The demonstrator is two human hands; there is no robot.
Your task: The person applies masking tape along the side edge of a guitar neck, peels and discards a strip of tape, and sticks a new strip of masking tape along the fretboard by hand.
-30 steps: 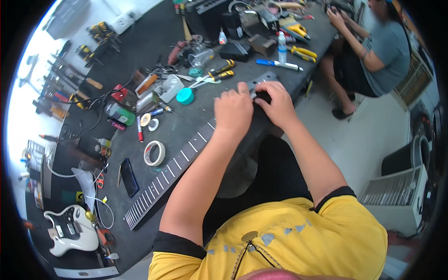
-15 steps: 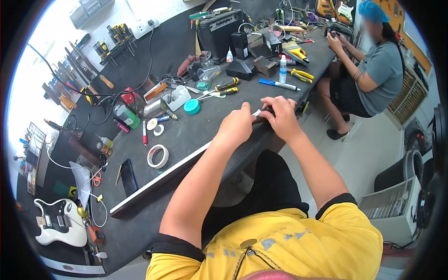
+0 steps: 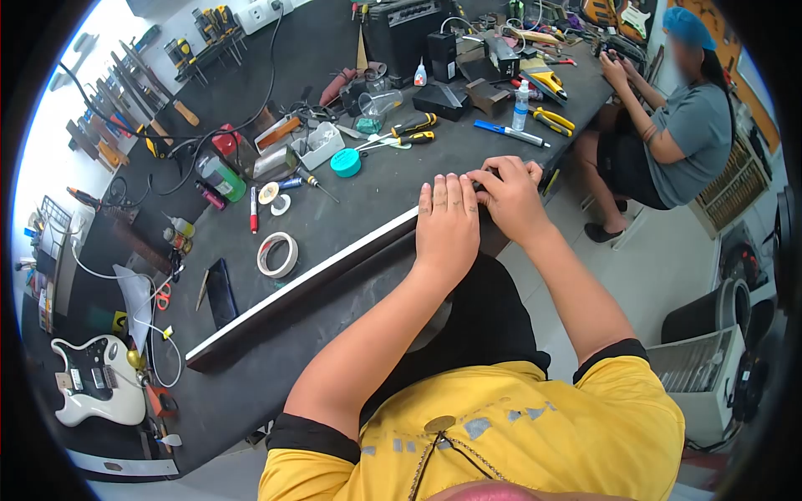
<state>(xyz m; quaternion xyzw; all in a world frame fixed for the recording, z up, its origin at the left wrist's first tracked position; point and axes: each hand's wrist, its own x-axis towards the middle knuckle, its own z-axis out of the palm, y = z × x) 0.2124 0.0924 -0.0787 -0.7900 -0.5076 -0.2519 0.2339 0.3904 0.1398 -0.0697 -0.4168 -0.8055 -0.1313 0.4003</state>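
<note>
A long dark bar with a white top strip lies slantwise along the front of the dark workbench. My left hand rests across its far part, fingers straight and side by side, palm down. Just beyond it, my right hand is closed at the bar's far end, with thumb and fingertips pinched together. Something small and dark shows at those fingertips, too hidden to name. A roll of masking tape sits behind the bar, and a blue marker lies past my right hand.
Screwdrivers, a teal round tin, a small clear bottle and yellow pliers lie farther back. At the left are a phone and a white guitar body. A seated person is at the right.
My left hand has gone from a closed grip with the thumb up to lying flat over the bar. The right hand stays at the far end. The view has shifted slightly.
</note>
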